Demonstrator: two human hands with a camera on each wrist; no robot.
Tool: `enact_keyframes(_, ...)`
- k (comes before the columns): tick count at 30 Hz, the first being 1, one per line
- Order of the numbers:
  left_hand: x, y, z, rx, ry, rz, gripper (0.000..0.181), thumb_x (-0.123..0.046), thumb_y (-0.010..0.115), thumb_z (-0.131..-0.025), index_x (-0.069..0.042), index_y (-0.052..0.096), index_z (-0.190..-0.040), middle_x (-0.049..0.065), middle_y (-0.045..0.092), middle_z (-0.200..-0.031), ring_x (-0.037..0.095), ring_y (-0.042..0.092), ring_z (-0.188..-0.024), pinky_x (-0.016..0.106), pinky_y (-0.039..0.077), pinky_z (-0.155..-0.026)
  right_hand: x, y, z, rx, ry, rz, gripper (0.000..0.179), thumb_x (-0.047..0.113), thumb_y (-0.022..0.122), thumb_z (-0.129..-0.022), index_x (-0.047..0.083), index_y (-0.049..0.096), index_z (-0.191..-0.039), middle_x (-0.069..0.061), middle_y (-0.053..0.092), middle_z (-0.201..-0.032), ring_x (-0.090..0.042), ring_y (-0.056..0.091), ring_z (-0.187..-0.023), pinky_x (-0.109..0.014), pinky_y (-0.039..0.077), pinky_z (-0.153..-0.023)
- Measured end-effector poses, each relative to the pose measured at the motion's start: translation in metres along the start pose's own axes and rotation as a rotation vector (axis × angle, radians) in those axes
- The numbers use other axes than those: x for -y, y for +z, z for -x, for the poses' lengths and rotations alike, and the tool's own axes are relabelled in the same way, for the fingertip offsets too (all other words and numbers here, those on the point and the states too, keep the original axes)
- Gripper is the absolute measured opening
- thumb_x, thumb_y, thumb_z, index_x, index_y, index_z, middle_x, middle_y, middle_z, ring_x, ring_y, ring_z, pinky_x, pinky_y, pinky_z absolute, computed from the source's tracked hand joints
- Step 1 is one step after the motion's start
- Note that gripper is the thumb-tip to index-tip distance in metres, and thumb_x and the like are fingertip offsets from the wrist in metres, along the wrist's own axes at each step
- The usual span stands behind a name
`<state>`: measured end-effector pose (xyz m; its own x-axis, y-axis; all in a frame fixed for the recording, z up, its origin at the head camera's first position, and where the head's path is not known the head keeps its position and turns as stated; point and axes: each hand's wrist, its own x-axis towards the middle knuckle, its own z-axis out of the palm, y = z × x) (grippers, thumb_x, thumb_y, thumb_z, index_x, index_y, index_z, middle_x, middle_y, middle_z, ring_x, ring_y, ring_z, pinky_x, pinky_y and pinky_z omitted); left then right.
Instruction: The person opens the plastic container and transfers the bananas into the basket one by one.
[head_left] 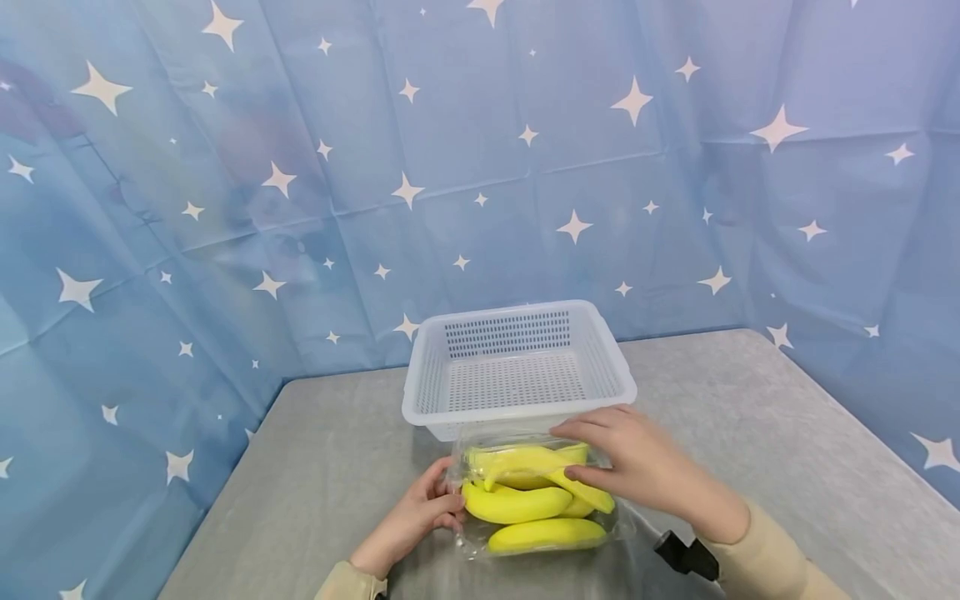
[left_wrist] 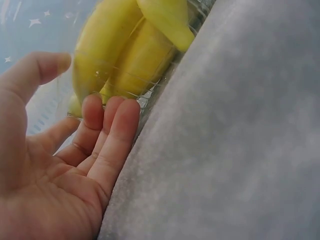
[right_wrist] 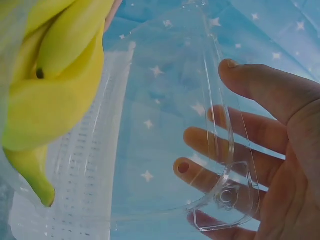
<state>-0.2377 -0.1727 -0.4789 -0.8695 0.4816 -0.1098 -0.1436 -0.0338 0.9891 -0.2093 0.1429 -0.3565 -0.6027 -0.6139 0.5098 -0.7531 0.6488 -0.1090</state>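
Note:
Several yellow bananas (head_left: 517, 506) lie heaped in a clear plastic clamshell box (head_left: 472, 546) on the grey table. At the box's left end, my left hand (head_left: 423, 510) touches the side wall with its fingertips; its thumb stands apart from the fingers in the left wrist view. My right hand (head_left: 641, 458) reaches over the box from the right. Seen from the right wrist, the transparent lid (right_wrist: 220, 130) stands raised, its edge between the thumb and the spread fingers, which show through the plastic. Nothing is gripped by the right hand there.
Right behind the box stands a white perforated plastic basket (head_left: 517, 414) with nothing in it. The grey table (head_left: 300, 475) extends to both sides. A blue curtain with white stars (head_left: 480, 167) hangs behind and beside the table.

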Motion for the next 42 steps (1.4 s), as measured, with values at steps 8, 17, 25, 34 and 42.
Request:
enact_keyframes(8, -0.001, 0.001, 0.001, 0.002, 0.002, -0.045, 0.060, -0.011, 0.060, -0.081, -0.007, 0.029, -0.133, 0.008, 0.057, -0.076, 0.018, 0.058, -0.068, 0.033, 0.049, -0.063, -0.006, -0.008, 0.000, -0.064, -0.034, 0.010, 0.035, 0.037, 0.065, -0.077, 0.020, 0.061, -0.107, 0.013, 0.058, -0.104, -0.007, 0.054, -0.095, -0.035, 0.041, -0.081)
enact_keyframes(17, -0.002, -0.001, 0.001, 0.039, -0.023, -0.135, 0.059, -0.014, 0.058, -0.083, -0.014, 0.031, -0.136, 0.004, 0.052, -0.070, 0.019, 0.058, -0.067, 0.036, 0.048, -0.065, -0.015, -0.020, 0.001, -0.167, -0.060, 0.005, 0.033, 0.031, 0.068, -0.076, 0.017, 0.063, -0.105, 0.011, 0.061, -0.099, -0.008, 0.057, -0.088, -0.036, 0.041, -0.078)
enact_keyframes(25, 0.003, -0.001, 0.001, 0.070, 0.012, -0.152, 0.057, -0.007, 0.055, -0.083, -0.010, 0.032, -0.135, 0.004, 0.052, -0.071, 0.018, 0.057, -0.067, 0.035, 0.048, -0.064, -0.021, -0.027, 0.004, -0.151, 0.005, 0.013, 0.033, 0.030, 0.066, -0.078, 0.020, 0.062, -0.109, 0.011, 0.061, -0.099, -0.008, 0.057, -0.086, -0.038, 0.042, -0.078)
enact_keyframes(34, -0.005, 0.000, 0.003, 0.064, 0.019, -0.187, 0.056, -0.007, 0.057, -0.083, -0.012, 0.035, -0.134, 0.006, 0.053, -0.076, 0.019, 0.057, -0.068, 0.035, 0.049, -0.062, -0.030, -0.027, 0.007, -0.163, 0.033, 0.015, 0.031, 0.030, 0.065, -0.079, 0.022, 0.062, -0.109, 0.012, 0.062, -0.098, -0.008, 0.057, -0.085, -0.037, 0.042, -0.078)
enact_keyframes(42, -0.025, 0.006, 0.010, 0.049, 0.034, -0.247, 0.052, -0.004, 0.056, -0.082, -0.005, 0.038, -0.131, 0.008, 0.054, -0.077, 0.023, 0.056, -0.068, 0.034, 0.049, -0.058, -0.036, -0.026, 0.009, -0.164, 0.066, 0.011, 0.029, 0.030, 0.065, -0.079, 0.025, 0.063, -0.108, 0.014, 0.061, -0.098, -0.009, 0.057, -0.086, -0.038, 0.042, -0.078)
